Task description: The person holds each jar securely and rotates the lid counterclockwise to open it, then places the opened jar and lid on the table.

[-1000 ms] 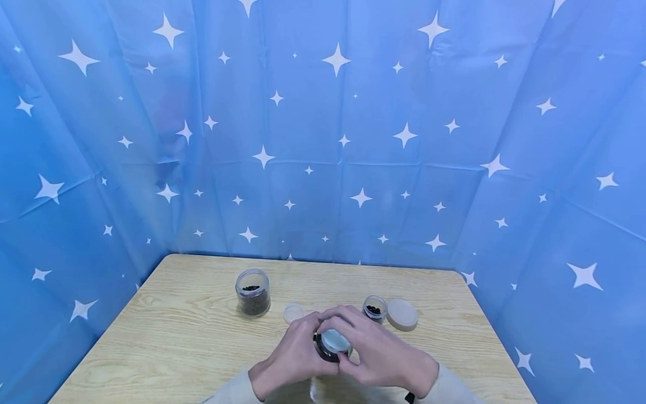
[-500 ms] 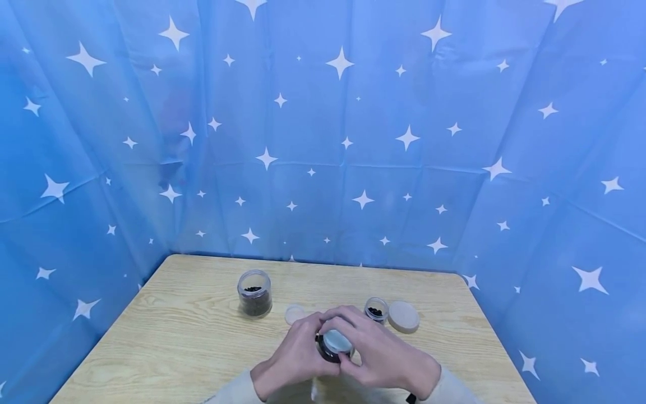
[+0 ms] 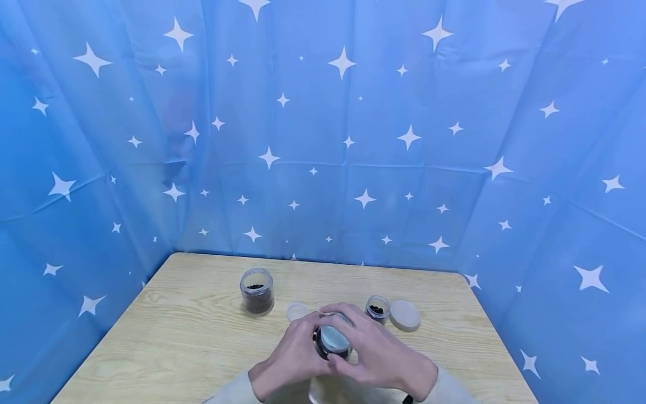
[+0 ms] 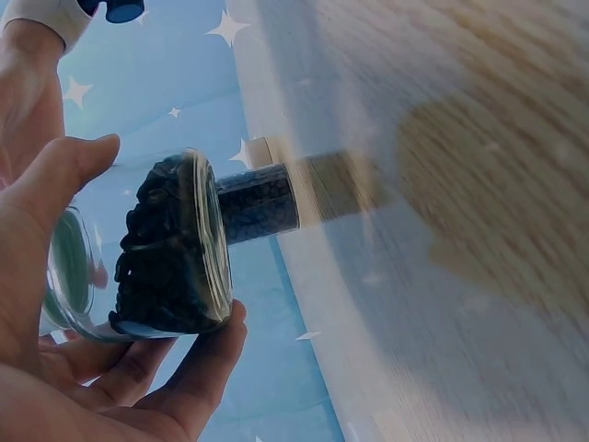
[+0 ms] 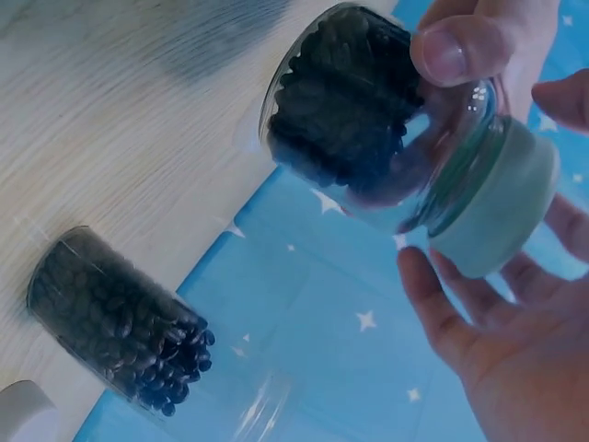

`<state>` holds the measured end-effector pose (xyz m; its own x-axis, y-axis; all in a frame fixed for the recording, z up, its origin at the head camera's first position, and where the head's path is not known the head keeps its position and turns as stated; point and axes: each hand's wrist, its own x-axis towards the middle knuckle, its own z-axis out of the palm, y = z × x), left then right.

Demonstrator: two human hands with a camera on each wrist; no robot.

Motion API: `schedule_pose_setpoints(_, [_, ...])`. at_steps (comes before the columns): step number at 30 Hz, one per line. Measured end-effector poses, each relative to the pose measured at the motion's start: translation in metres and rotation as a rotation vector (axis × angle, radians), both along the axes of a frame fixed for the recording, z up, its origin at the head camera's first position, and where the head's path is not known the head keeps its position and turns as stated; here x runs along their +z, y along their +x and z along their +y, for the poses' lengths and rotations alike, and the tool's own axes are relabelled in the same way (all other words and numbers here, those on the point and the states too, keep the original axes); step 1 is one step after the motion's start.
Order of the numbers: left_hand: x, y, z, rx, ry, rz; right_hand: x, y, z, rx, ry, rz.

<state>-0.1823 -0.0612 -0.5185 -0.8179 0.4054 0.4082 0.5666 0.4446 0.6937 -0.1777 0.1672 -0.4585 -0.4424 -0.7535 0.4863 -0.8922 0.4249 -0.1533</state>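
Observation:
My left hand (image 3: 295, 350) grips a clear glass jar (image 5: 345, 106) partly filled with dark beans, its thumb on one side and fingers on the other. A pale green lid (image 5: 502, 198) sits on the jar's mouth. Around that lid are the curled fingers and thumb of my right hand (image 3: 378, 353); in the right wrist view the fingertips lie along its edge. The jar is held above the table in front of me. Whether the lid is seated evenly is hard to tell.
An open glass jar of dark beans (image 3: 257, 294) stands at the left on the wooden table (image 3: 166, 336). A small clear lid (image 3: 296, 311) lies beyond my hands. Behind my right hand are a smaller open jar (image 3: 377, 310) and a round whitish lid (image 3: 405, 315). A starry blue curtain (image 3: 313, 112) surrounds the table.
My right thumb has slid slightly left along the lid's near edge, and the right fingers have shifted a little. The left hand still holds the jar. The head view has shifted slightly.

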Motion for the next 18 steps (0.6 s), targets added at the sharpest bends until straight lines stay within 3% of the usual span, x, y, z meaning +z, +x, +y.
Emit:
schedule_pose_setpoints(4, [0.0,0.0,0.001,0.006,0.001,-0.005,-0.002,0.004,-0.002,-0.11,-0.007,0.005])
schedule_pose_setpoints(10, [0.0,-0.001,0.003,0.04,-0.025,0.056,-0.008,0.01,-0.012,-0.265,-0.084,0.056])
schedule_pose_setpoints(15, [0.001,-0.002,0.004,0.054,-0.045,0.083,-0.011,0.013,-0.017,-0.316,-0.127,0.024])
schedule_pose_setpoints(18, [0.001,-0.002,0.004,0.05,-0.042,0.054,-0.013,0.014,-0.018,-0.322,-0.135,0.016])
